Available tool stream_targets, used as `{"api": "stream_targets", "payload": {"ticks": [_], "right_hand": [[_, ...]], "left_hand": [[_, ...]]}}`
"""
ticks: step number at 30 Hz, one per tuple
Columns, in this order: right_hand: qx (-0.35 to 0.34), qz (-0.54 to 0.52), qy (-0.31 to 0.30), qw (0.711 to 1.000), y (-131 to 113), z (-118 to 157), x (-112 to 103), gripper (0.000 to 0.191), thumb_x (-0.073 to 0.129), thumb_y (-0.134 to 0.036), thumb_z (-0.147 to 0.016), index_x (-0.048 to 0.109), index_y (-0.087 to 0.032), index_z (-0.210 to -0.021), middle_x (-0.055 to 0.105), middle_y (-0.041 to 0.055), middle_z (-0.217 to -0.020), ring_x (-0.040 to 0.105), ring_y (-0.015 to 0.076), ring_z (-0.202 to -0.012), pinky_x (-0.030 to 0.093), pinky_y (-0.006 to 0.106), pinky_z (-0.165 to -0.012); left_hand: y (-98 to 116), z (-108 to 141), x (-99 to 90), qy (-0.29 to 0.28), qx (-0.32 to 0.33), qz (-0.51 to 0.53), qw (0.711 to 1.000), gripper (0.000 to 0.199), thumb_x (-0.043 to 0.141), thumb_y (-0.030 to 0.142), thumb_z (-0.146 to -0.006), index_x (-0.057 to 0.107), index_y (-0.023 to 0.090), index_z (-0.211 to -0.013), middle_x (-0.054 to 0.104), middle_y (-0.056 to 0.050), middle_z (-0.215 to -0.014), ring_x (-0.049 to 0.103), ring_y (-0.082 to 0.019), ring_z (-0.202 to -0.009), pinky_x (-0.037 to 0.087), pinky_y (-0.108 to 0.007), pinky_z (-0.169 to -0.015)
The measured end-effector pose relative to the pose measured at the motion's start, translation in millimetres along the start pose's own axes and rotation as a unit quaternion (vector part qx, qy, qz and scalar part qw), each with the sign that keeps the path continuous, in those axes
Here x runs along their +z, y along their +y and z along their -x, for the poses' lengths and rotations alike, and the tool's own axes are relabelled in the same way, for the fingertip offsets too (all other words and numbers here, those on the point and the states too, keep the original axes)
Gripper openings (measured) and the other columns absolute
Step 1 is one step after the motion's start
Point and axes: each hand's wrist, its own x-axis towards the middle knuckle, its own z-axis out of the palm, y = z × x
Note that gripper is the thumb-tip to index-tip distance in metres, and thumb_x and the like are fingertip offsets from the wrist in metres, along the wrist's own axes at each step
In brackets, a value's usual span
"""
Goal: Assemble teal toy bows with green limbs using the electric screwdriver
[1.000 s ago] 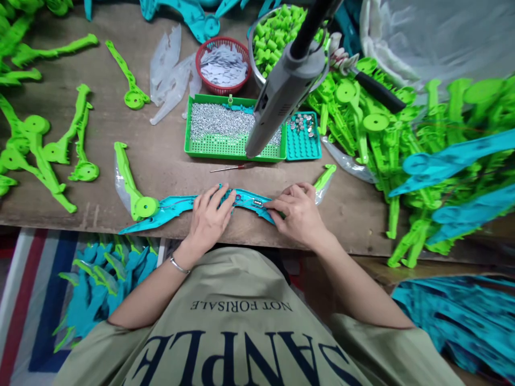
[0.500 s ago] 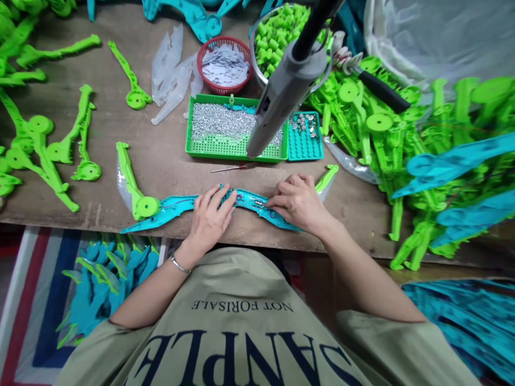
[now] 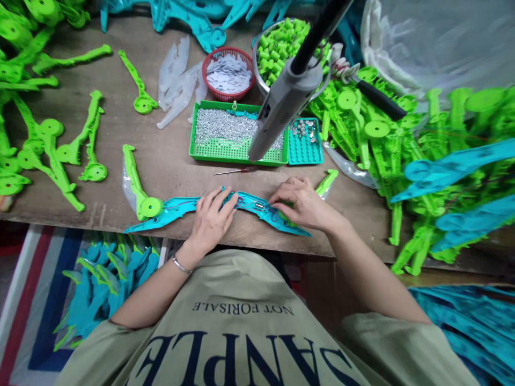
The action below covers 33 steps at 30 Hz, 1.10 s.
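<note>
A long curved blue plastic shell (image 3: 179,210) lies along the table's front edge, open side up, with thin wires and a small metal-and-dark part (image 3: 259,205) inside it. My left hand (image 3: 213,214) rests flat on its middle, fingers stretched out. Over the shell's right half, my right hand (image 3: 300,201) is pinched closed beside a loop of thin wire (image 3: 275,215). What its fingertips hold is hidden. A green arm piece with a round hub (image 3: 151,207) joins the shell's left end. Another green arm (image 3: 326,182) sticks out behind my right hand.
Beyond the shell lie a thin screwdriver (image 3: 231,171), a green tray (image 3: 239,158) of screws and a teal tray (image 3: 306,155) of small metal discs. A grey electric screwdriver (image 3: 277,102) hangs above them. Green parts (image 3: 370,123) pile up at right; more lie left. A red basket (image 3: 228,96) holds white pieces.
The view has shifted slightly. My right hand has drawn back a little from the small metal part, showing more of the wire and the shell's right tip. My left hand stays on the shell.
</note>
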Motion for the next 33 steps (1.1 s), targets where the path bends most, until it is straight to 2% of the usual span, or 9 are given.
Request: {"api": "stream_targets", "payload": {"ticks": [6,13,17,21,25,29,33], "right_hand": [[-0.05,0.067,-0.014,0.996,-1.4,-0.7,2.0,0.017,0.06,-0.025,-0.096,0.077,-0.025,-0.094,0.072,0.0056,-0.091,0.054,0.0237,-0.091,0.029,0.042,-0.089],[-0.083,0.13,-0.003,0.988,-2.5,1.0,9.4,0.02,0.058,-0.021,-0.095,0.077,-0.025,-0.093,0.068,0.0057,-0.081,0.049,0.0252,-0.09,0.029,0.044,-0.09],[-0.091,0.111,0.023,0.989,-4.8,3.6,7.3,0.018,0.059,-0.021,-0.094,0.077,-0.024,-0.091,0.069,0.0053,-0.079,0.051,0.0245,-0.086,0.033,0.043,-0.086],[-0.095,0.023,0.073,0.992,-20.9,-3.4,6.5,0.022,0.054,-0.009,-0.089,0.07,-0.022,-0.098,0.073,0.0048,-0.089,0.059,0.0238,-0.088,0.04,0.041,-0.086],[-0.079,0.004,0.129,0.988,-40.2,-20.4,24.3,0.032,0.05,-0.004,-0.084,0.06,-0.021,-0.109,0.073,0.0074,-0.1,0.064,0.0261,-0.094,0.044,0.043,-0.092],[-0.05,0.012,0.164,0.985,-43.4,-32.8,45.9,0.025,0.05,-0.008,-0.09,0.053,-0.021,-0.111,0.074,0.0082,-0.1,0.068,0.0269,-0.094,0.045,0.043,-0.09],[-0.059,0.03,0.174,0.983,-41.8,-35.4,51.2,0.019,0.051,-0.009,-0.093,0.051,-0.023,-0.107,0.076,0.0053,-0.097,0.07,0.0241,-0.091,0.043,0.043,-0.096]], "left_hand": [[2.1,-0.6,-0.2,0.02,0.012,-0.025,0.999,0.035,0.049,0.025,-0.104,0.065,0.023,-0.135,0.066,-0.011,-0.141,0.057,-0.027,-0.133,0.043,-0.042,-0.104],[3.2,-0.7,-1.3,0.007,0.008,-0.03,0.999,0.036,0.049,0.024,-0.104,0.065,0.023,-0.136,0.065,-0.009,-0.142,0.056,-0.027,-0.133,0.042,-0.042,-0.105],[3.1,1.5,0.0,0.017,0.017,-0.04,0.999,0.038,0.051,0.02,-0.102,0.064,0.022,-0.137,0.065,-0.01,-0.143,0.056,-0.028,-0.133,0.042,-0.042,-0.106],[1.9,5.1,2.5,0.011,0.022,-0.021,0.999,0.046,0.054,0.012,-0.096,0.06,0.02,-0.141,0.062,-0.012,-0.145,0.053,-0.029,-0.136,0.042,-0.044,-0.108],[2.0,7.4,4.7,0.015,0.011,-0.01,1.0,0.047,0.053,0.013,-0.097,0.058,0.022,-0.143,0.062,-0.013,-0.145,0.053,-0.028,-0.136,0.043,-0.045,-0.108],[3.7,7.5,6.4,0.042,0.012,-0.01,0.999,0.042,0.053,0.015,-0.098,0.06,0.021,-0.139,0.061,-0.015,-0.143,0.054,-0.029,-0.136,0.046,-0.045,-0.106],[4.8,6.5,7.1,0.08,0.009,-0.002,0.997,0.037,0.052,0.019,-0.101,0.059,0.017,-0.137,0.065,-0.016,-0.137,0.058,-0.027,-0.131,0.048,-0.043,-0.105]]}}
